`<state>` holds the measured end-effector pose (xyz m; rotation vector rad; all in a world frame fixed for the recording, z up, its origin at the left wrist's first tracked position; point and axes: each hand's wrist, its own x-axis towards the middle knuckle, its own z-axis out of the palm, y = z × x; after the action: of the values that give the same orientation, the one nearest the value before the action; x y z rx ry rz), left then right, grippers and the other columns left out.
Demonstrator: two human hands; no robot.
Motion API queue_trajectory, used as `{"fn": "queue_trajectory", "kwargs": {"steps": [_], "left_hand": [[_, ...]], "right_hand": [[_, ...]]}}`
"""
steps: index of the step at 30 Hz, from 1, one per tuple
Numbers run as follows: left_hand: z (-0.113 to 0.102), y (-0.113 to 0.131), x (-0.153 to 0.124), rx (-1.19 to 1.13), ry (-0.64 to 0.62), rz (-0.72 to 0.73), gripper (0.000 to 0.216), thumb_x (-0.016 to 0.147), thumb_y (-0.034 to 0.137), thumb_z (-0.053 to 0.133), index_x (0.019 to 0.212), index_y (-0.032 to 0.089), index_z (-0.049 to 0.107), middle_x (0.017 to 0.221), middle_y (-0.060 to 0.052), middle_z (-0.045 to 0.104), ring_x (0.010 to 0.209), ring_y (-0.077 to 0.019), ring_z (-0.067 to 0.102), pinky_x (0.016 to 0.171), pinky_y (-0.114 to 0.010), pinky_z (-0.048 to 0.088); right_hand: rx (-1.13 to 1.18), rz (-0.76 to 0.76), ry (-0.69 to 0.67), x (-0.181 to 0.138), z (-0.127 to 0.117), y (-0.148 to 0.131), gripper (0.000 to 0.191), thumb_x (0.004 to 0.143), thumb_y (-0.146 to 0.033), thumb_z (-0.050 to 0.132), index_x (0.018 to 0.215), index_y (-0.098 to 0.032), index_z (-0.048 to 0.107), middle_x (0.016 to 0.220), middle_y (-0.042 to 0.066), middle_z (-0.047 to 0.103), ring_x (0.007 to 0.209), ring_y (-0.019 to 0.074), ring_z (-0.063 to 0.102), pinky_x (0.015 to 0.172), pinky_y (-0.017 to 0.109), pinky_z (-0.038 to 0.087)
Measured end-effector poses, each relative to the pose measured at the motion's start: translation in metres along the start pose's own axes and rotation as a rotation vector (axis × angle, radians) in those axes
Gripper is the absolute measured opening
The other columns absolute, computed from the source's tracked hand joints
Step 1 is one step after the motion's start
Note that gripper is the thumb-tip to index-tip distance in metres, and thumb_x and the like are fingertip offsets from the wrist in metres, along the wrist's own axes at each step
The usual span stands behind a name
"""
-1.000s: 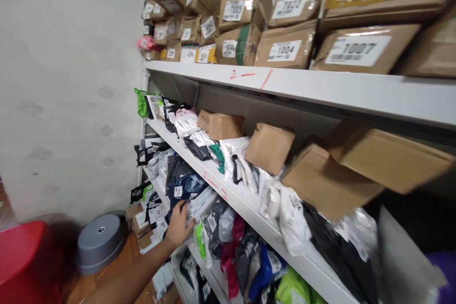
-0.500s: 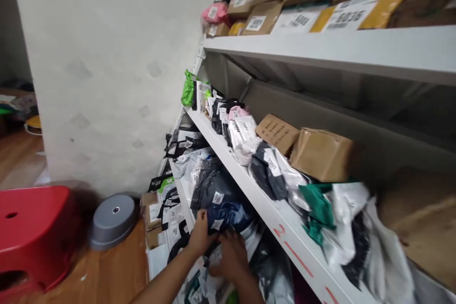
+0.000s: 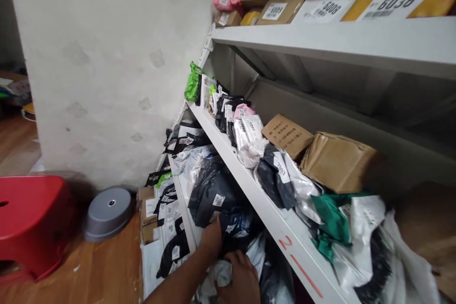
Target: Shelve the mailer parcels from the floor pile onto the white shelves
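1. Nearest, the right hand (image 3: 242, 276) curls at a pale grey bag (image 3: 221, 273); whether it grips, I can't tell.
2. Just beyond, leftward, the left hand (image 3: 212, 238) meets a navy bag (image 3: 240, 224) on the lower shelf (image 3: 184, 206), fingertips hidden, hold unclear!
3. Farther, a dark bag (image 3: 210, 190) labelled 7002.
4. Far end, above: a green bag (image 3: 193, 83).

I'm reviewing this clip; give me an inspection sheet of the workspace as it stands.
Surface: white shelves, red marking on one edge.
Job's things: shiny navy plastic parcel beside the left hand; crumpled pale-grey plastic parcel at the right hand.
Clutter: brown cardboard boxes and crumpled dark-green plastic bag on the marked shelf.
Hands: low down, partly hidden; grips unclear.
Cables: nothing seen.
Surroundings: red plastic stool, round grey object, brown floor, pale wall.
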<state>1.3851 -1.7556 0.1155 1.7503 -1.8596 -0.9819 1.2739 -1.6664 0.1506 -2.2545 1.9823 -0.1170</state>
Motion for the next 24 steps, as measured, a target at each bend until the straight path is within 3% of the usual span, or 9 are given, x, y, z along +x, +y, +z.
{"fn": "queue_trajectory", "kwargs": {"steps": [3, 6, 8, 11, 13, 16, 20, 22, 24], "left_hand": [[-0.024, -0.002, -0.007, 0.040, 0.031, 0.056, 0.042, 0.083, 0.013, 0.049, 0.125, 0.009, 0.050, 0.107, -0.020, 0.069, 0.098, -0.0309, 0.067, 0.082, -0.040, 0.052], [-0.058, 0.002, -0.004, 0.042, 0.168, 0.151, 0.051, 0.075, 0.040, 0.068, 0.113, 0.009, 0.057, 0.114, -0.020, 0.064, 0.111, -0.0348, 0.058, 0.092, -0.044, 0.048], [-0.079, 0.006, 0.008, 0.020, 0.304, 0.212, 0.062, 0.082, 0.060, 0.053, 0.119, 0.011, 0.053, 0.125, -0.019, 0.056, 0.121, -0.0327, 0.048, 0.102, -0.045, 0.040], [-0.095, 0.009, 0.035, 0.012, 0.364, 0.319, 0.062, 0.088, 0.063, 0.038, 0.133, 0.020, 0.046, 0.140, -0.011, 0.047, 0.133, -0.0304, 0.036, 0.110, -0.047, 0.031], [-0.093, 0.011, 0.050, 0.034, 0.314, 0.371, 0.064, 0.082, 0.064, 0.049, 0.130, 0.021, 0.052, 0.138, -0.011, 0.050, 0.131, -0.0332, 0.038, 0.108, -0.047, 0.035], [-0.079, 0.014, 0.052, 0.067, 0.286, 0.375, 0.067, 0.078, 0.065, 0.054, 0.119, 0.012, 0.062, 0.120, -0.018, 0.058, 0.113, -0.0363, 0.052, 0.096, -0.047, 0.045], [-0.059, 0.017, 0.024, 0.099, 0.299, 0.393, 0.057, 0.087, 0.052, 0.043, 0.123, 0.010, 0.059, 0.121, -0.020, 0.057, 0.107, -0.0345, 0.055, 0.094, -0.049, 0.046], [-0.057, 0.015, 0.012, 0.113, 0.289, 0.431, 0.047, 0.091, 0.038, 0.037, 0.123, 0.010, 0.059, 0.117, -0.018, 0.060, 0.105, -0.0301, 0.057, 0.096, -0.046, 0.045], [-0.063, 0.009, 0.010, 0.121, 0.269, 0.472, 0.039, 0.090, 0.028, 0.038, 0.116, 0.012, 0.062, 0.108, -0.015, 0.065, 0.097, -0.0261, 0.060, 0.094, -0.042, 0.047]], "right_hand": [[0.108, 0.020, -0.045, 0.002, -0.014, 0.005, 0.058, 0.058, -0.021, 0.066, 0.116, -0.018, 0.063, 0.126, 0.013, 0.060, 0.122, 0.0299, 0.053, 0.105, 0.040, 0.041], [0.067, 0.122, 0.122, 0.008, -0.018, 0.014, 0.090, 0.057, -0.031, 0.076, 0.140, -0.017, 0.044, 0.153, 0.017, 0.033, 0.140, 0.0375, 0.032, 0.114, 0.052, 0.029], [0.047, 0.145, 0.175, 0.016, -0.011, 0.021, 0.103, 0.057, -0.033, 0.079, 0.147, -0.021, 0.032, 0.156, 0.017, 0.024, 0.140, 0.0411, 0.028, 0.111, 0.058, 0.028], [0.039, 0.117, 0.089, 0.025, 0.006, 0.033, 0.095, 0.053, -0.033, 0.081, 0.141, -0.021, 0.045, 0.152, 0.019, 0.033, 0.138, 0.0451, 0.029, 0.108, 0.060, 0.032], [0.030, 0.090, 0.041, 0.026, 0.014, 0.040, 0.084, 0.055, -0.036, 0.079, 0.132, -0.016, 0.054, 0.147, 0.019, 0.041, 0.138, 0.0460, 0.029, 0.109, 0.059, 0.033], [0.087, 0.070, 0.060, 0.023, 0.010, 0.045, 0.082, 0.057, -0.035, 0.074, 0.132, -0.008, 0.053, 0.140, 0.021, 0.050, 0.136, 0.0424, 0.037, 0.110, 0.054, 0.036], [0.215, 0.127, 0.335, 0.044, -0.023, 0.033, 0.054, 0.075, -0.041, 0.051, 0.118, -0.010, 0.060, 0.120, 0.020, 0.065, 0.115, 0.0352, 0.059, 0.102, 0.049, 0.045], [0.199, 0.059, 0.522, 0.072, -0.038, 0.020, 0.058, 0.082, -0.048, 0.039, 0.120, -0.010, 0.059, 0.125, 0.021, 0.061, 0.123, 0.0351, 0.053, 0.108, 0.051, 0.038], [0.207, -0.072, 0.495, 0.106, -0.043, 0.009, 0.069, 0.084, -0.055, 0.028, 0.124, -0.006, 0.056, 0.132, 0.022, 0.055, 0.133, 0.0329, 0.042, 0.113, 0.051, 0.031]]}}
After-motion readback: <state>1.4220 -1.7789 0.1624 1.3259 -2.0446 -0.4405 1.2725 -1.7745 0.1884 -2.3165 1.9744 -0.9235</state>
